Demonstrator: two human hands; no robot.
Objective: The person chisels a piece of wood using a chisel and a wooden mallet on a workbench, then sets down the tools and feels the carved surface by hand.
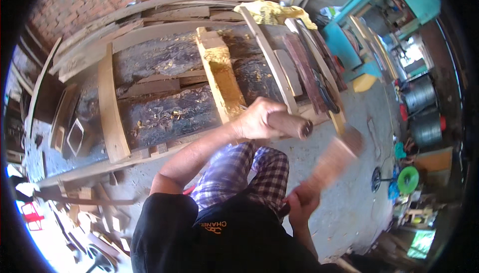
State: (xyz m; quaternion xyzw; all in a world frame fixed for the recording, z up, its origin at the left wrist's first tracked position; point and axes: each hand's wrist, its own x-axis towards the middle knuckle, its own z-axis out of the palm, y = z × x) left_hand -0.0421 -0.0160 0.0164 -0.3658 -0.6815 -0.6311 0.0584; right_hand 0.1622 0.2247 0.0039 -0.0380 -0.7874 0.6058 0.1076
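Left hand (pixel 257 119): clenched around a thick, brown wooden tool handle (pixel 289 124); butt end jutting out to the right of the grip, working end hidden by the hand.
Right hand (pixel 305 204): below and to the right of the left hand, well apart from it; grasping a wooden mallet (pixel 332 160), motion-blurred, head pointing up and right, away from the fingers.
Hollowed timber (pixel 212 81): just ahead of the left hand, near end partly covered by it; pale yellow wood with a long recess. Contact with the tool: cannot tell.
Surface (pixel 164 107): beneath the timber, ahead and left of the left hand; dark, rough, strewn with chips.
Wide plank (pixel 112 106): well to the left of the left hand, lying across the surface.
Pale strip (pixel 270 56): ahead and slightly right of the left hand.
Reddish-brown board (pixel 304 71): farther right of that hand, past the strip.
Yellow sack (pixel 279 12): well ahead of the left hand.
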